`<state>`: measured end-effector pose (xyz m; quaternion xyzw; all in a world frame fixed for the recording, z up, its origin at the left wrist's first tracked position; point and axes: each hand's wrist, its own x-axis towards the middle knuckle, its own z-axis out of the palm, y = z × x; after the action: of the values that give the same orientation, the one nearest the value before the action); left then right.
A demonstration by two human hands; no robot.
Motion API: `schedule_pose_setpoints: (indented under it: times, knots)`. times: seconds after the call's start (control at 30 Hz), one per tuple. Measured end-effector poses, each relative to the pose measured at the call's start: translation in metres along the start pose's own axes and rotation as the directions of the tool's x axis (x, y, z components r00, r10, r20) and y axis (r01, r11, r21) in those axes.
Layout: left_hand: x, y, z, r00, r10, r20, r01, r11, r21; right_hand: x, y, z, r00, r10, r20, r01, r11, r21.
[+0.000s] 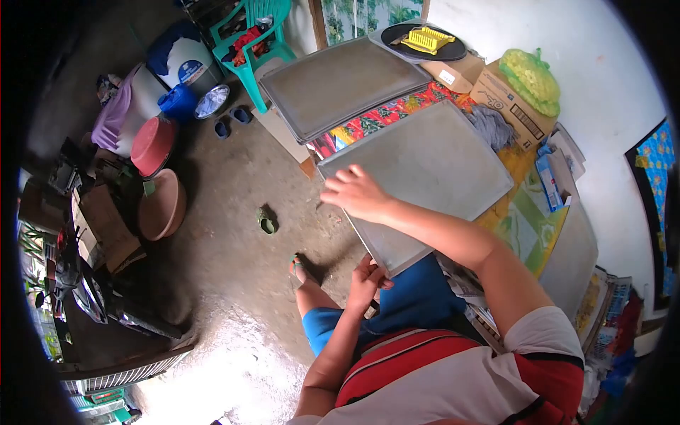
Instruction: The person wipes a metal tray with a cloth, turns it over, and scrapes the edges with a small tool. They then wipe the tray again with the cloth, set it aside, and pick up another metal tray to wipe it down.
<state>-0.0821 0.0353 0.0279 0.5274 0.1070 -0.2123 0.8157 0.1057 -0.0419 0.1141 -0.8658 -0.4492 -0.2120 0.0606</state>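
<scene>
A flat, rectangular grey metal baking tray (425,159) with a low rim lies tilted from the table toward my lap. My left hand (367,282) is closed on its near corner, thumb on top and fingers underneath. My right hand (356,194) reaches across over the tray's left edge, its fingers loosely bent and apart and the fingertips just past the rim. Beyond it, a second, browner baking tray (347,85) rests on the table's far end over a red patterned cloth (404,106).
Cardboard boxes (506,103), a yellow net bag (530,81) and a grey cloth (491,127) sit at the table's right. A yellow basket (428,40) stands on a black round tray. A green chair (262,53), basins (163,205) and a slipper (267,221) are to the left.
</scene>
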Motion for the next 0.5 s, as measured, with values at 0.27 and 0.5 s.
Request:
schedule_pose_setpoints:
  times: [0.27,0.5]
  knots:
    - [-0.004,0.006,0.000,1.000,-0.016,0.009,0.016,0.999,0.033,-0.029,0.127,-0.010,0.423,0.865,0.269,-0.898,0.362,0.249]
    - [-0.002,0.002,-0.003,1.000,0.003,-0.001,-0.003,1.000,0.029,-0.101,0.252,-0.014,0.073,0.985,0.153,-0.992,0.087,-0.086]
